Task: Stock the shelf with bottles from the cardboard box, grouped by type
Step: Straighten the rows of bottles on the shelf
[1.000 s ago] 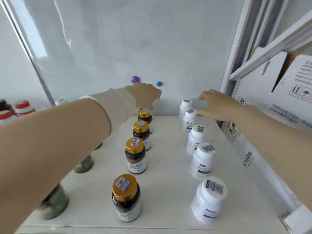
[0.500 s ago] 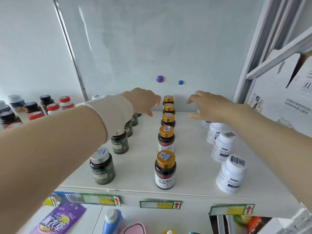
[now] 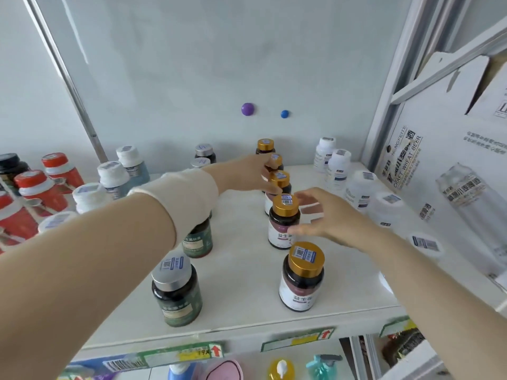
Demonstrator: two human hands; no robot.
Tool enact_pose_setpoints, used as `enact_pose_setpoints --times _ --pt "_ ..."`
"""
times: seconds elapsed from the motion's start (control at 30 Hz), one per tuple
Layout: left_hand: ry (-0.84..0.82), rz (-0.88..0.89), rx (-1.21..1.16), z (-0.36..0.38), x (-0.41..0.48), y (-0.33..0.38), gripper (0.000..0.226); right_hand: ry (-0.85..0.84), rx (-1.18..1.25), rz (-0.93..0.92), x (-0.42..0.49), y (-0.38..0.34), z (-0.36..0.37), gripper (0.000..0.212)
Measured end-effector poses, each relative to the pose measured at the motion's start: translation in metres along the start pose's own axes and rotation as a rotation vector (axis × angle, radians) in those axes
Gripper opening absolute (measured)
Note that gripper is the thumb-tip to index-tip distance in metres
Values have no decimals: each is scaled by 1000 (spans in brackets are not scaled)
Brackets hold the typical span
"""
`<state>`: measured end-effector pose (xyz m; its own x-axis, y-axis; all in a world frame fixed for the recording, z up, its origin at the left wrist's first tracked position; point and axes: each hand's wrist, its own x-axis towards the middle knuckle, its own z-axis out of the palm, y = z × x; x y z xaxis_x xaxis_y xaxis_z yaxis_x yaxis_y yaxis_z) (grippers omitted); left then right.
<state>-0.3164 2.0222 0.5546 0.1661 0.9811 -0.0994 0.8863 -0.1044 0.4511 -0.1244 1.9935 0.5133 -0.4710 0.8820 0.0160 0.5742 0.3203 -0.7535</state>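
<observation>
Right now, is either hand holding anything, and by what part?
Unclear: left hand fingers curl beside a gold-capped bottle, below its cap; right hand holds nothing.

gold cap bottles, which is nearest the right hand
The second gold-capped bottle from the front edge: the right hand's spread fingers flank its cap and label; the front bottle stands clear of them.

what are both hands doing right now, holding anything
left hand: fingers against a gold-capped bottle, grip cannot be told
right hand: open, fingers spread, holding nothing
</observation>
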Motion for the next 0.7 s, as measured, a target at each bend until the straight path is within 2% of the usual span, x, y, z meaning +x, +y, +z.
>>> enact_pose_setpoints --times 0.17,0.3,0.47,0.7 --pt "-3 11 -55 8 6 -5 66 13 124 15 1 10 18 60" --pt "10 11 -92 12 11 -7 59 86 195 -23 1 16 27 56" --pt "13 -7 -95 16 17 -7 54 136 226 -54 1 21 31 50" --pt "-39 -6 -218 15 14 -2 46 120 252 -58 0 25 31 49"
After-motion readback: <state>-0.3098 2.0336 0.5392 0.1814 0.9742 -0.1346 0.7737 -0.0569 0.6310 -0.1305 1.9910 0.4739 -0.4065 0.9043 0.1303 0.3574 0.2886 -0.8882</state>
